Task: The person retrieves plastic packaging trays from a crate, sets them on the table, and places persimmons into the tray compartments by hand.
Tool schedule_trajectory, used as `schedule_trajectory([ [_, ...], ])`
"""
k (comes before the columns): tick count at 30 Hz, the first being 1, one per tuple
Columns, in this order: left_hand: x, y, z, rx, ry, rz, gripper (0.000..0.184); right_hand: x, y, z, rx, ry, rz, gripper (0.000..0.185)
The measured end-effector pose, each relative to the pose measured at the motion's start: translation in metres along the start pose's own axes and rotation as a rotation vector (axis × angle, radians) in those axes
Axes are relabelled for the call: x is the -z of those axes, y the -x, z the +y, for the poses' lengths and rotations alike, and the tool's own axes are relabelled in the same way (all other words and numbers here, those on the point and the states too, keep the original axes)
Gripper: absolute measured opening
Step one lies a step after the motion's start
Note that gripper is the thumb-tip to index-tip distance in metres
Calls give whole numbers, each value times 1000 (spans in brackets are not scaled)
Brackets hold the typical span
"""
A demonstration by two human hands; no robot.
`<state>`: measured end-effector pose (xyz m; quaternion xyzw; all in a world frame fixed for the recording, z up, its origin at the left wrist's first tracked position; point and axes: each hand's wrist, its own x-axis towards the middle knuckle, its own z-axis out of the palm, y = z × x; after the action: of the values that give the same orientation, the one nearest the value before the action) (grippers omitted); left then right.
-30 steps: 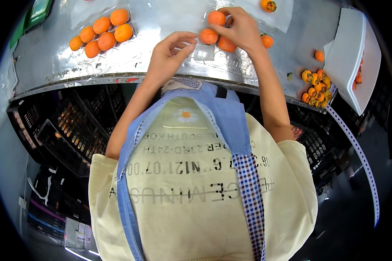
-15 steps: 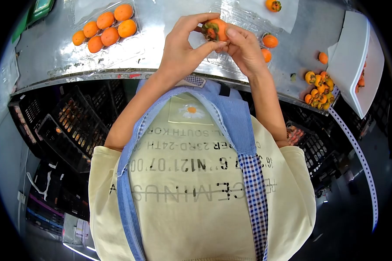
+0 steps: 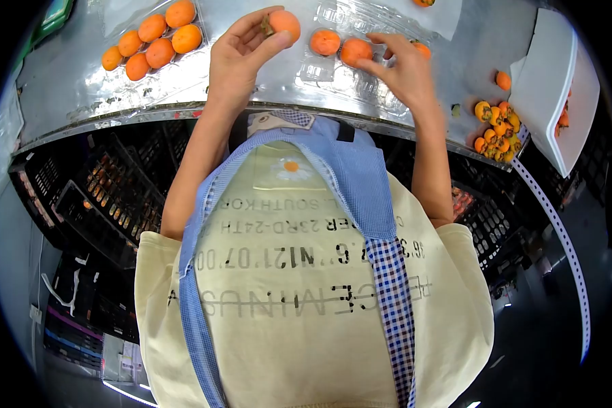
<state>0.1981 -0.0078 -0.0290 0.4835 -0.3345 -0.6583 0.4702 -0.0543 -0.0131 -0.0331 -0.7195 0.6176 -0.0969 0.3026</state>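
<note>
My left hand (image 3: 241, 58) holds an orange persimmon (image 3: 285, 26) between thumb and fingers, its leafy stem end facing left. My right hand (image 3: 408, 71) is over a clear plastic tray (image 3: 314, 71), thumb and index finger apart at the right edge of a persimmon (image 3: 355, 52). Whether they press on that fruit is hard to tell. Another persimmon (image 3: 325, 42) sits just to its left. Behind my right fingers a further persimmon (image 3: 421, 49) is partly hidden.
A filled clear tray of persimmons (image 3: 160, 52) lies at the left. Small persimmons (image 3: 500, 129) cluster at the table's right corner, beside a tilted white bin (image 3: 544, 95). One loose persimmon (image 3: 502, 80) lies near it. Black crates (image 3: 109, 190) stand below the table edge.
My hands have parted from the one persimmon they both held. My left hand has carried it left and away from me; my right hand has shifted right, revealing two persimmons in the tray.
</note>
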Motion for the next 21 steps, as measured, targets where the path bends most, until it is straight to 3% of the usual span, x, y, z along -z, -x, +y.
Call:
schedule_trajectory([
  [3,15,4,-9,84,-6,-65,43,-20,1,0,218,226,80,50],
  [10,12,9,-13,156,233,-188,39,-32,-1,3,267,242,166,41],
  [13,11,8,-13,265,230,-183,38,-18,2,-4,43,-24,55,37],
  [16,0,10,0,232,-238,-212,41,-25,7,10,-229,-704,-43,36],
  [19,-18,11,-1,-39,-288,-202,44,-11,14,-19,-274,-1271,-149,45],
  [21,-26,9,4,-39,-326,-253,46,-10,16,-31,-321,-1395,-189,48],
])
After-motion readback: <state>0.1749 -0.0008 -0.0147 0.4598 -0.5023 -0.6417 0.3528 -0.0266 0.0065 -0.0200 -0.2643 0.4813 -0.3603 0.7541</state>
